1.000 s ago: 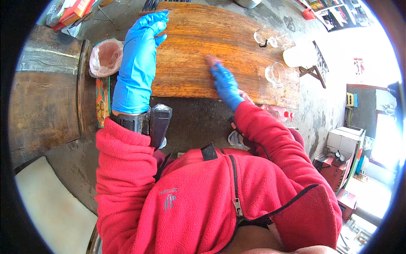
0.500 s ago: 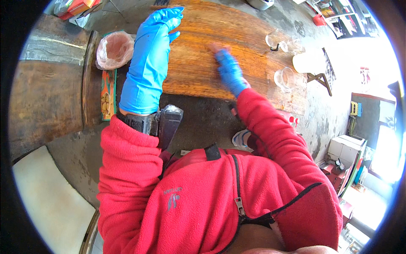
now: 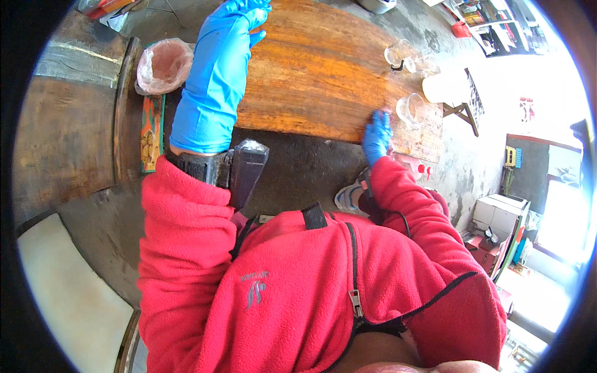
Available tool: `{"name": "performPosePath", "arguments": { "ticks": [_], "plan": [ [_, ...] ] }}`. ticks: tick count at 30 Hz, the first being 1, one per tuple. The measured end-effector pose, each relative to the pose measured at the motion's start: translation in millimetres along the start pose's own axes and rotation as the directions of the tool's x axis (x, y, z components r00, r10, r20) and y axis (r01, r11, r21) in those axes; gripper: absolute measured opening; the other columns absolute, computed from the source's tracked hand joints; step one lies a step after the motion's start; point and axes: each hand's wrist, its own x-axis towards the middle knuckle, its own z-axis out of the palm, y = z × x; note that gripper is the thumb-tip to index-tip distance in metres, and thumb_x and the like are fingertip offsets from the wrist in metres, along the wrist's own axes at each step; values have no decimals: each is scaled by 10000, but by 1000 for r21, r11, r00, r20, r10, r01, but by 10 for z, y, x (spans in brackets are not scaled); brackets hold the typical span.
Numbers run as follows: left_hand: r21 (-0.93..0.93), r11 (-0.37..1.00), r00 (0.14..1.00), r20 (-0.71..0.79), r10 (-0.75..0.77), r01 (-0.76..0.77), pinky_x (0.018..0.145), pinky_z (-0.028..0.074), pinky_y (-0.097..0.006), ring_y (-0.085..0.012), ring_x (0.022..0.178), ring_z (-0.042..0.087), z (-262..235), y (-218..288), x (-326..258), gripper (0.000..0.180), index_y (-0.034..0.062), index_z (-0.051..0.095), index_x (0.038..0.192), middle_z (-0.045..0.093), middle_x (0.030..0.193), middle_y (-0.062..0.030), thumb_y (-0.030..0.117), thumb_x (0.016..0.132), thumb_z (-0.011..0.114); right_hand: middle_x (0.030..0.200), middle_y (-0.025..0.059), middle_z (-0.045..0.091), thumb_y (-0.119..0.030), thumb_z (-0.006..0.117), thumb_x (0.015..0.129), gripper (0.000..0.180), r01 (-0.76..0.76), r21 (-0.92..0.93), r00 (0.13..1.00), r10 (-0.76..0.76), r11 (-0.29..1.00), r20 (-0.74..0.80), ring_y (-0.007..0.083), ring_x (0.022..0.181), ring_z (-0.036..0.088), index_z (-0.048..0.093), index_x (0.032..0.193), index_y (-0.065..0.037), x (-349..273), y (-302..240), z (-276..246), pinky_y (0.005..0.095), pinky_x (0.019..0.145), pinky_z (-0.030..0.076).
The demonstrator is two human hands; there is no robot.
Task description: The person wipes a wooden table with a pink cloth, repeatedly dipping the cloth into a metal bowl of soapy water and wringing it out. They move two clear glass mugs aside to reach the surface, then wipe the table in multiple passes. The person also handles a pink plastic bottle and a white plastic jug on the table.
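**At the wooden table (image 3: 305,81), right hand (image 3: 377,137) beside a clear cup (image 3: 410,110)**

My right fingers lie close together on the near edge; what they hold, I can't tell. Toward the left, my left hand (image 3: 235,23) is half open, seemingly holding nothing. Other clear cups (image 3: 398,53) stand untouched; what's finished doesn't show.

Two gloved hands (image 3: 231,26) (image 3: 377,138), one lined bin (image 3: 164,67), at least three clear vessels (image 3: 411,112)
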Motion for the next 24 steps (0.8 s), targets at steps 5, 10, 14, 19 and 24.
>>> {"name": "performPosePath", "arguments": {
  "ticks": [5,10,14,19,24],
  "plan": [
    [44,999,1000,-16,-17,18,909,529,-339,-190,1108,624,99,-24,-22,289,79,624,1239,648,1235,-74,121,960,564,1483,83,413,-195,628,871,615,194,720,817,-516,666,257,289,1196,520,430,1453,-189,-398,-1308,-221,422,1014,462],
    [-5,999,998,-29,-54,54,907,528,-340,-185,1091,630,30,17,-4,292,82,623,1242,648,1227,-74,118,958,568,1273,76,584,-290,592,937,415,-800,546,597,-415,-247,687,290,1114,590,547,1330,-164,-88,-926,-549,400,923,517],
    [38,996,997,-25,76,-75,918,520,-337,-175,1086,628,-104,77,-11,295,85,625,1241,655,1213,-65,122,953,578,1090,89,667,-321,510,991,385,102,487,994,-68,868,-88,162,1008,590,613,1297,-111,144,-42,-286,323,909,461],
    [31,1000,1000,-8,6,-6,926,516,-335,-179,1091,624,4,63,-42,298,88,624,1243,657,1205,-58,124,951,583,764,111,584,-350,515,975,316,-566,768,822,136,301,552,253,704,583,611,1029,-54,-40,-707,-30,421,683,478],
    [28,1000,1000,-27,3,-2,923,519,-339,-187,1100,624,119,70,-26,290,79,623,1238,663,1191,-68,122,955,573,1078,158,657,-295,525,975,345,-283,878,849,-325,385,417,272,967,634,617,1252,-112,-179,-1400,-376,389,860,504]
  ]
}}
